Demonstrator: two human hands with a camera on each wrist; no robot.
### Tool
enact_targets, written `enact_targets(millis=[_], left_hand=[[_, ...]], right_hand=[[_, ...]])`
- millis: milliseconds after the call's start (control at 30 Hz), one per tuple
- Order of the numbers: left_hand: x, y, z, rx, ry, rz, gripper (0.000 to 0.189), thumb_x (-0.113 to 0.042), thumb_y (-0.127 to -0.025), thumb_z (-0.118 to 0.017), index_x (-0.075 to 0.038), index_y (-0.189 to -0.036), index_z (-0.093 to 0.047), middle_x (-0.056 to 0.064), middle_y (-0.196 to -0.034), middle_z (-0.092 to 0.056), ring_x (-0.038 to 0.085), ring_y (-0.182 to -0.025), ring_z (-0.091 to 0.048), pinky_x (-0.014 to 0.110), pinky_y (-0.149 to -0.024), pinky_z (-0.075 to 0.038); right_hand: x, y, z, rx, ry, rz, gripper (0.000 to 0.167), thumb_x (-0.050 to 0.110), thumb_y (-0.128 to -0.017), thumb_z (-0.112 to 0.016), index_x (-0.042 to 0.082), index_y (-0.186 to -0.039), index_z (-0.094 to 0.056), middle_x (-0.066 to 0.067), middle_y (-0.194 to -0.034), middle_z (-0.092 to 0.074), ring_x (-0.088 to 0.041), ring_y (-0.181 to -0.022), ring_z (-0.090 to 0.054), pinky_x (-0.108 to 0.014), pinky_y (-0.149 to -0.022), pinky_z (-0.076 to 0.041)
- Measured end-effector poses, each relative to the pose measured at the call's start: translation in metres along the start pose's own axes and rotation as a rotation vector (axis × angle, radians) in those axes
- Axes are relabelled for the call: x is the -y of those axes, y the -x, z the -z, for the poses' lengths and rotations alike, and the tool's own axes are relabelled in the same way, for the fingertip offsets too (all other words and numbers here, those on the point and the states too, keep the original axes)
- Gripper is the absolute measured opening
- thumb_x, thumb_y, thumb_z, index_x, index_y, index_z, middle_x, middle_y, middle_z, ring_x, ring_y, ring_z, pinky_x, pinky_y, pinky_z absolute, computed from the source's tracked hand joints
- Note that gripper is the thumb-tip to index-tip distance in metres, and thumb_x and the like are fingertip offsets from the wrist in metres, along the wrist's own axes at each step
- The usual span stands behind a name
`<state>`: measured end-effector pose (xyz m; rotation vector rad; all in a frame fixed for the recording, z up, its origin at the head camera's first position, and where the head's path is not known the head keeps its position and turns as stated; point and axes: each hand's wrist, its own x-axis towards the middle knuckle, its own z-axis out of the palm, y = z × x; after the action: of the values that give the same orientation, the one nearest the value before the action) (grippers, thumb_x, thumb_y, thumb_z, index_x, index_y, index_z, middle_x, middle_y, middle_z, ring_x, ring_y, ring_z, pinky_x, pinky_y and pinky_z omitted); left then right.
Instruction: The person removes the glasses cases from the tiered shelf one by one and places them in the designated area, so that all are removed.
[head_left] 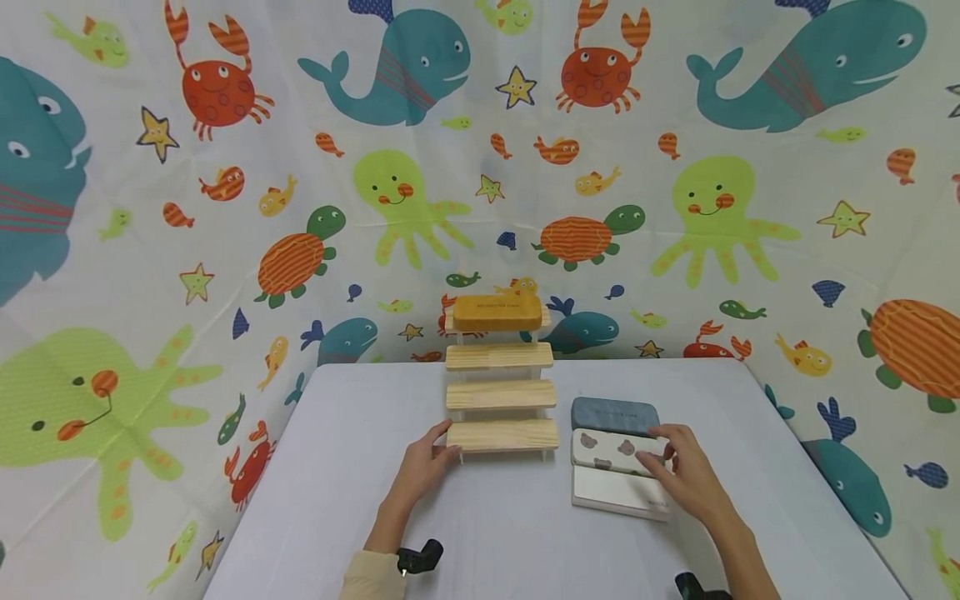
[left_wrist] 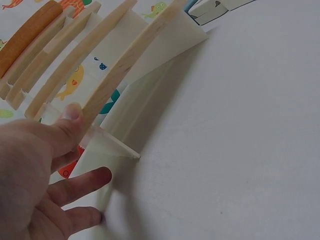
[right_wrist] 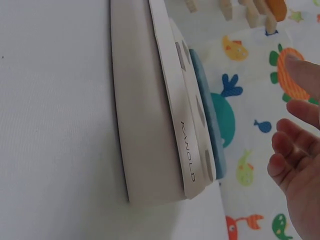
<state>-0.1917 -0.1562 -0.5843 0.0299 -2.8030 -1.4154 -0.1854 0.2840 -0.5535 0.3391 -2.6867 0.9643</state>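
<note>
A stepped wooden rack (head_left: pixel 501 395) with several pale boards on clear supports stands at the back middle. My left hand (head_left: pixel 422 467) pinches the left end of its lowest board, the thumb (left_wrist: pixel 71 117) against the wood and the other fingers spread below. On the top board lies a mustard-orange case (head_left: pixel 498 313). Right of the rack sit a blue-grey case (head_left: pixel 609 413), a white case with brown bear prints (head_left: pixel 603 454) and a plain white box (head_left: pixel 611 493), side by side. Over their right ends hovers my right hand (head_left: pixel 684 473), fingers apart and loosely bent, holding nothing.
The white table (head_left: pixel 337 417) carries the rack and cases. Behind it and at both sides hangs a white cloth (head_left: pixel 480 200) printed with sea animals. The plain white box has dark lettering on its side in the right wrist view.
</note>
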Motion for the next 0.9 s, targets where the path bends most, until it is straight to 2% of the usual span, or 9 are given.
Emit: enact_targets(millis=[167, 300, 533, 700, 900], left_hand=[[0.0, 0.001, 0.0, -0.003, 0.001, -0.011, 0.059, -0.028, -0.095, -0.07, -0.011, -0.147, -0.049, 0.019, -0.146, -0.056, 0.023, -0.099, -0.073, 0.041, -0.082, -0.06], [-0.001, 0.002, 0.0, -0.009, 0.0, -0.006, 0.059, -0.029, -0.094, -0.07, -0.012, -0.147, -0.05, 0.019, -0.145, -0.056, 0.024, -0.099, -0.074, 0.042, -0.083, -0.06], [-0.001, 0.001, -0.001, -0.009, 0.002, 0.011, 0.061, -0.03, -0.093, -0.071, -0.013, -0.147, -0.049, 0.017, -0.145, -0.057, 0.024, -0.1, -0.074, 0.042, -0.084, -0.059], [0.001, 0.002, 0.0, -0.007, 0.001, -0.007, 0.061, -0.029, -0.093, -0.071, -0.012, -0.147, -0.05, 0.019, -0.144, -0.057, 0.024, -0.099, -0.074, 0.042, -0.083, -0.06], [0.003, 0.003, 0.0, -0.001, 0.002, -0.026, 0.059, -0.029, -0.094, -0.071, -0.01, -0.146, -0.05, 0.021, -0.143, -0.058, 0.025, -0.101, -0.074, 0.044, -0.085, -0.059]], right_hand=[[0.005, -0.006, -0.002, 0.0, -0.001, 0.0, 0.05, 0.026, -0.089, -0.077, 0.004, -0.13, -0.057, -0.015, -0.121, -0.054, -0.013, -0.081, -0.048, -0.02, -0.061, -0.042], [0.01, -0.011, -0.002, 0.014, -0.016, -0.005, 0.051, 0.025, -0.089, -0.077, 0.004, -0.13, -0.056, -0.016, -0.122, -0.054, -0.015, -0.083, -0.048, -0.02, -0.063, -0.044], [0.02, -0.02, 0.0, 0.016, -0.028, 0.033, 0.052, 0.026, -0.087, -0.079, 0.006, -0.13, -0.056, -0.016, -0.121, -0.054, -0.019, -0.082, -0.05, -0.02, -0.062, -0.044], [0.025, -0.028, 0.001, 0.032, -0.041, 0.04, 0.053, 0.029, -0.089, -0.077, 0.006, -0.132, -0.055, -0.015, -0.124, -0.052, -0.023, -0.084, -0.052, -0.021, -0.063, -0.046], [0.031, -0.036, 0.0, 0.044, -0.048, 0.065, 0.053, 0.031, -0.09, -0.076, 0.007, -0.133, -0.056, -0.014, -0.127, -0.052, -0.021, -0.084, -0.052, -0.027, -0.066, -0.049]])
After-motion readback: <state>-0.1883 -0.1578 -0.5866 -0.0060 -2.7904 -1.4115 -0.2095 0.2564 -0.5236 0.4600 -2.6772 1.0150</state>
